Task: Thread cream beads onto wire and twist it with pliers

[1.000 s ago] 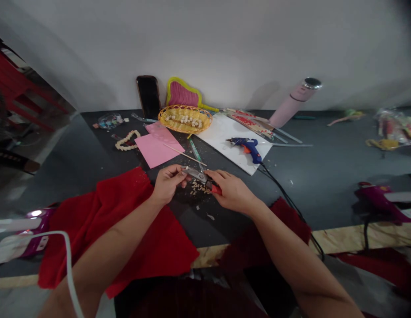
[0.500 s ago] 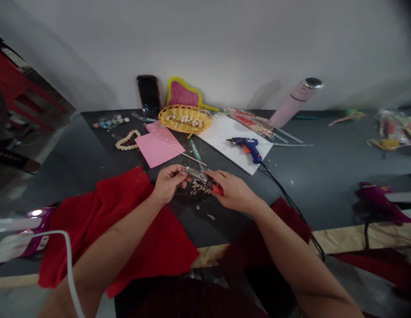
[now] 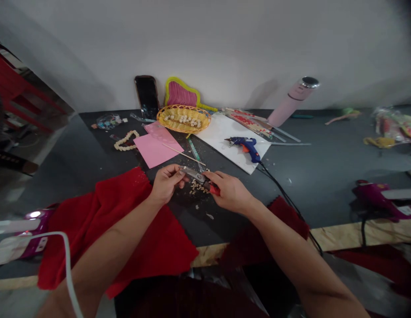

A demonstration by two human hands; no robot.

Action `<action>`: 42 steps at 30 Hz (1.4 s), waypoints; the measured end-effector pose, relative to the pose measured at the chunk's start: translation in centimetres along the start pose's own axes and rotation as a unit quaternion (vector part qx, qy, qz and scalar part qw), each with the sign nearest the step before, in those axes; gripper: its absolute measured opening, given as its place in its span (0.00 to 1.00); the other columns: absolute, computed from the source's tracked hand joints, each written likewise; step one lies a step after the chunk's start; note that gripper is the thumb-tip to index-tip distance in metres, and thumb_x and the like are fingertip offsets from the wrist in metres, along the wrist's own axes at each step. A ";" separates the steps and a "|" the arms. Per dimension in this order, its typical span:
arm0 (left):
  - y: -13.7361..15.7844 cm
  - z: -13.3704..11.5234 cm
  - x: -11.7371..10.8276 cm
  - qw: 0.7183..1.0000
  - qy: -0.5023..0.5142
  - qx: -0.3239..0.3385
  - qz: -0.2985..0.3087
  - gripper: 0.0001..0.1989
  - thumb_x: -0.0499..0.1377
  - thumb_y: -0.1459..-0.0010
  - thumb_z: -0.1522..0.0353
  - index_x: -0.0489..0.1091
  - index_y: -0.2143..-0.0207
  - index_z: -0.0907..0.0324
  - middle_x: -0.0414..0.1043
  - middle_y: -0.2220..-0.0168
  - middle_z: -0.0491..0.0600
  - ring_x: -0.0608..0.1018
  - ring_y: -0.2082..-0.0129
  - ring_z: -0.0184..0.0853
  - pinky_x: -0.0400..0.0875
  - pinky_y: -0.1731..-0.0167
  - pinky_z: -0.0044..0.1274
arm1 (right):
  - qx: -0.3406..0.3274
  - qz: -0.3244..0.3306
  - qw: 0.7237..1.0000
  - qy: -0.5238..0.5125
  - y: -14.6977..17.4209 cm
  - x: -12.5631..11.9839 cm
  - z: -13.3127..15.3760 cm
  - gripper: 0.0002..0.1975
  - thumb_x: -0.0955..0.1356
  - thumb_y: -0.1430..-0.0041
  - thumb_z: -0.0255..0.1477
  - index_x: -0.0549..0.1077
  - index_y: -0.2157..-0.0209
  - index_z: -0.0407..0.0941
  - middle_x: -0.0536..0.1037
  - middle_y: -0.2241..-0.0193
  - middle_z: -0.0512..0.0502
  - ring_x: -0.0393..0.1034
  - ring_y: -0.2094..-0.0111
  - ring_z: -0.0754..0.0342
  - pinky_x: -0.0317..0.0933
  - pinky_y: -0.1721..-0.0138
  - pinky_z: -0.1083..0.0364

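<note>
My right hand (image 3: pixel 229 190) is closed around the red and black handles of a pair of pruning shears (image 3: pixel 198 176), whose metal blades point left. The blade tips reach my left hand (image 3: pixel 168 182), where thumb and fingers are pinched together. What the left fingers hold is too small and too hidden to name. Below the blades, small pale cut pieces (image 3: pixel 197 187) lie scattered on the dark table. Just beyond the hands are a thin wooden stick (image 3: pixel 183 154) and a green-printed clear strip (image 3: pixel 194 150).
A yellow wicker basket (image 3: pixel 184 129) holds small pale pieces. Pink paper (image 3: pixel 154 150), a heart-shaped beaded outline (image 3: pixel 126 145) and a blue glue gun (image 3: pixel 247 148) on a white board (image 3: pixel 214 138) surround it. Red cloth (image 3: pixel 126 221) covers the left front; a pink bottle (image 3: pixel 293 101) stands behind.
The whole view has shifted slightly. Both hands keep almost the same pose, with the shears still between them.
</note>
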State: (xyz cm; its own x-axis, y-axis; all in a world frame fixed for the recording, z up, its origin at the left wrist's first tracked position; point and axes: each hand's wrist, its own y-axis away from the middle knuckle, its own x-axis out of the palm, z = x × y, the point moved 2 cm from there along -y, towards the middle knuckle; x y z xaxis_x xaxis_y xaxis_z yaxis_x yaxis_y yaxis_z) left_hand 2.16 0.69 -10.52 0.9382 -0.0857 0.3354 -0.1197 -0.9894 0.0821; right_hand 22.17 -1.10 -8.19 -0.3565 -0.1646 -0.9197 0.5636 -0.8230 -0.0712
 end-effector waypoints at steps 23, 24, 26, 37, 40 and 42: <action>-0.4 0.4 -0.2 0.999 -0.031 0.030 -0.031 0.07 0.64 0.54 0.67 0.71 0.74 0.62 0.72 0.78 0.45 0.68 0.82 0.24 0.63 0.81 0.17 | 0.001 -0.021 0.999 0.036 -0.3 0.5 -0.2 0.28 0.62 0.47 0.26 0.56 0.43 0.44 0.69 0.53 0.39 0.64 0.53 0.46 0.59 0.53 0.48; -0.4 0.4 -0.2 0.999 -0.034 0.030 -0.029 0.07 0.64 0.54 0.67 0.71 0.74 0.62 0.72 0.78 0.45 0.68 0.82 0.24 0.63 0.81 0.18 | -0.002 -0.021 0.999 0.032 -0.3 0.5 -0.2 0.28 0.62 0.47 0.26 0.56 0.43 0.44 0.69 0.53 0.39 0.63 0.53 0.45 0.59 0.54 0.47; -0.5 0.5 -0.3 0.999 -0.035 0.030 -0.025 0.07 0.64 0.54 0.67 0.71 0.75 0.62 0.72 0.78 0.45 0.68 0.82 0.24 0.63 0.81 0.18 | -0.008 -0.021 0.999 0.025 -0.3 0.4 -0.3 0.28 0.62 0.47 0.26 0.56 0.43 0.44 0.69 0.53 0.39 0.63 0.53 0.46 0.59 0.54 0.47; 0.0 0.3 0.0 0.999 -0.034 0.033 -0.025 0.07 0.64 0.53 0.67 0.71 0.75 0.62 0.72 0.78 0.45 0.67 0.83 0.23 0.62 0.82 0.17 | 0.010 0.000 1.000 0.015 -0.1 0.1 0.2 0.27 0.62 0.49 0.24 0.59 0.45 0.45 0.71 0.57 0.42 0.67 0.60 0.50 0.60 0.58 0.54; 0.1 0.5 0.0 0.998 -0.036 0.041 -0.041 0.07 0.63 0.53 0.67 0.70 0.74 0.61 0.72 0.78 0.44 0.68 0.82 0.23 0.62 0.81 0.17 | 0.023 -0.002 0.999 0.034 -0.1 0.4 0.3 0.27 0.62 0.49 0.24 0.59 0.45 0.45 0.71 0.58 0.42 0.67 0.60 0.50 0.60 0.59 0.54; 0.0 0.7 0.0 0.997 -0.034 0.048 -0.049 0.07 0.63 0.53 0.67 0.70 0.73 0.61 0.71 0.78 0.44 0.68 0.82 0.24 0.62 0.80 0.17 | 0.024 -0.011 0.999 0.044 -0.1 0.7 0.3 0.28 0.62 0.50 0.24 0.59 0.45 0.45 0.71 0.58 0.42 0.67 0.59 0.50 0.60 0.58 0.53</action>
State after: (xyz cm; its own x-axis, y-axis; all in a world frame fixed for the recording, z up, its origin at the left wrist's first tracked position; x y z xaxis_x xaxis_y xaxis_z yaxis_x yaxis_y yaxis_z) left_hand 2.32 0.61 -11.15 0.9639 0.0074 0.2662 0.0022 -0.9998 0.0198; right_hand 21.65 -1.25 -8.67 -0.3001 -0.0998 -0.9487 0.5189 -0.8516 -0.0745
